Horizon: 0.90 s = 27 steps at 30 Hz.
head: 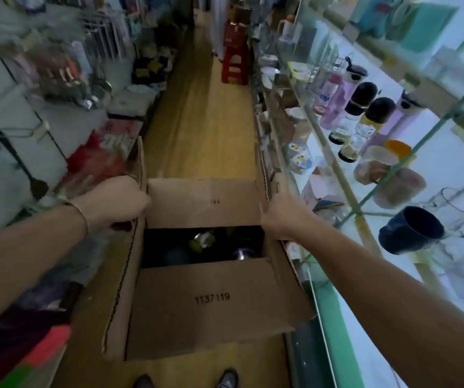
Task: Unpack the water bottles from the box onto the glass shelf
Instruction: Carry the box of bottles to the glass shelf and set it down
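"Down on the aisle floor, between the two shelf runs: box (214, 301), long axis running near to far. Glass shelf (334, 163) runs along its right side, higher up, already carrying black-capped bottles (362, 99) and a navy mug (410, 231)."

"Flaps?"

"Near and far end flaps are folded inward with a dark gap between them. The left flap (130, 247) and right flap (284, 261) stand up."

"Hands?"

"Well apart, one on each side. The left hand (116, 200) has its fingers curled over the top edge of the left flap. The right hand (281, 217) clamps the right flap's edge, though most of its fingers are hidden behind the card."

"And the water bottles?"

"Low inside the box, below and between the hands. Only two metal caps catch the light: one (204, 239) about midway, one (240, 253) toward the right wall. The caps face upward, so the bottles probably stand upright — too dark to be sure."

"Which hand goes in?"

"The right one, I'd judge. It is nearer the right-hand cap and already on the shelf side, so the move is straight down through the gap, then up and right. The near flap overhangs part of the opening — it could snag a wrist."
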Motion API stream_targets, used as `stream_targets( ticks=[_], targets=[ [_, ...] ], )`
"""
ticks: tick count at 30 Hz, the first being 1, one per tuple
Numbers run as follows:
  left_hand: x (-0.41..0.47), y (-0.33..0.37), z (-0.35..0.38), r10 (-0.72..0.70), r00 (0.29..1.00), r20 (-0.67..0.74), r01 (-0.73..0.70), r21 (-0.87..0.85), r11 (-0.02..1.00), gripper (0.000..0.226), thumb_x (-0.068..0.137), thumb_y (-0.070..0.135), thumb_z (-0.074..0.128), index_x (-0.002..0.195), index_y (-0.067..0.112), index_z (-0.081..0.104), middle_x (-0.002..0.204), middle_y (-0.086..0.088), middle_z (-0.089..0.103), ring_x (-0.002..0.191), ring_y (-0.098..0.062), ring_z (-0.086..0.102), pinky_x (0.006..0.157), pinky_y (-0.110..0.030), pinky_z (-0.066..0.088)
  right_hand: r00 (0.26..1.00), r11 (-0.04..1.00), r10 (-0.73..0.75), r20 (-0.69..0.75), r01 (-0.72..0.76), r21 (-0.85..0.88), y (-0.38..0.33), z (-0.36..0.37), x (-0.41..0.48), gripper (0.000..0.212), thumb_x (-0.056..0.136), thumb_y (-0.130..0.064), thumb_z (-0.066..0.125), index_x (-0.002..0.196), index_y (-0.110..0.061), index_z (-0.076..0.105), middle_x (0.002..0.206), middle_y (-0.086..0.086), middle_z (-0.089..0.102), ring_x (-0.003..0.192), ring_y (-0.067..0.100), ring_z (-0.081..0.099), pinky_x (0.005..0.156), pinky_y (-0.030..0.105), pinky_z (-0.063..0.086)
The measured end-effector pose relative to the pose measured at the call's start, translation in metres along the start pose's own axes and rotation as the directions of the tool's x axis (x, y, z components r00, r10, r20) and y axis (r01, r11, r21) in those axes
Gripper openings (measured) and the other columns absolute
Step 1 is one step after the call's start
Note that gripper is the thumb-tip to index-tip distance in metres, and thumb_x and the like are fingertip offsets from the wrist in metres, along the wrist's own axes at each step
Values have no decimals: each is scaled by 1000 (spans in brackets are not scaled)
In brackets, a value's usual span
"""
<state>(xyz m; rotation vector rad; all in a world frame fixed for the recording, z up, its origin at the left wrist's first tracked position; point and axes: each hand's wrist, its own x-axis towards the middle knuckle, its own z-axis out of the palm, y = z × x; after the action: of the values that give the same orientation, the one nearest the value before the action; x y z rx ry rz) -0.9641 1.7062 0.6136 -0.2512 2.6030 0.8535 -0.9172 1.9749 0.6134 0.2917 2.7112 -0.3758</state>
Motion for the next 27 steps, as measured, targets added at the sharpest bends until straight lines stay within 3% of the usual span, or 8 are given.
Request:
stream_targets(
  ticks=[3, 7, 10, 12, 16, 21, 27],
  targets=[
    [24, -17, 12, -24, 1000, 13, 24, 41, 999, 20, 90, 10, 56, 71, 7, 57, 65, -7, 59, 54, -19, 58, 51, -24, 50, 1000, 1000, 12, -16, -11, 25, 1, 26, 28, 29, 90, -12, 50, 63, -5, 50, 55, 8, 54, 45, 15, 51, 38, 21, 32],
    [73, -42, 60, -71, 997, 9, 70, 101, 992, 24, 91, 13, 50, 69, 7, 56, 61, -4, 55, 51, -16, 53, 46, -19, 41, 997, 999, 53, 64, -53, 7, 13, 76, 79, 28, 89, -11, 52, 62, -4, 54, 56, 8, 55, 48, 15, 53, 41, 22, 36],
    [116, -70, 110, -63, 998, 29, 57, 165, 985, 28, 92, 16, 50, 67, 4, 55, 69, -9, 56, 68, -26, 59, 54, -26, 42, 991, 997, 70, 116, -71, 5, 31, 137, 123, 31, 85, -11, 54, 55, -3, 53, 54, 9, 54, 49, 19, 53, 44, 26, 41],
    [145, -96, 147, -100, 994, 40, 91, 191, 977, 31, 91, 18, 50, 63, 4, 54, 74, -12, 59, 74, -30, 60, 61, -31, 46, 984, 996, 93, 155, -94, -2, 46, 188, 152, 34, 86, -10, 53, 52, -7, 47, 54, 5, 50, 49, 16, 48, 41, 25, 33],
    [197, -150, 224, -153, 987, 54, 138, 218, 966, 30, 92, 21, 51, 68, 2, 52, 70, -10, 57, 64, -20, 53, 53, -29, 40, 973, 988, 143, 179, -152, 40, 72, 287, 192, 31, 88, -13, 50, 58, -11, 50, 59, 1, 51, 52, 12, 47, 41, 23, 28],
    [239, -216, 316, -200, 977, 72, 181, 211, 961, 39, 92, 15, 51, 54, 6, 46, 63, -10, 51, 59, -20, 48, 53, -28, 37, 958, 977, 194, 211, -209, 51, 102, 397, 225, 35, 94, -14, 49, 58, -12, 51, 59, 1, 51, 52, 11, 47, 41, 22, 28],
    [274, -275, 402, -207, 970, 130, 163, 283, 945, 44, 97, 19, 47, 54, 5, 45, 59, -7, 46, 53, -15, 41, 45, -24, 26, 948, 971, 218, 233, -234, 41, 135, 496, 252, 40, 97, -19, 50, 58, -12, 52, 60, 2, 53, 55, 13, 50, 45, 24, 32]
  ],
)
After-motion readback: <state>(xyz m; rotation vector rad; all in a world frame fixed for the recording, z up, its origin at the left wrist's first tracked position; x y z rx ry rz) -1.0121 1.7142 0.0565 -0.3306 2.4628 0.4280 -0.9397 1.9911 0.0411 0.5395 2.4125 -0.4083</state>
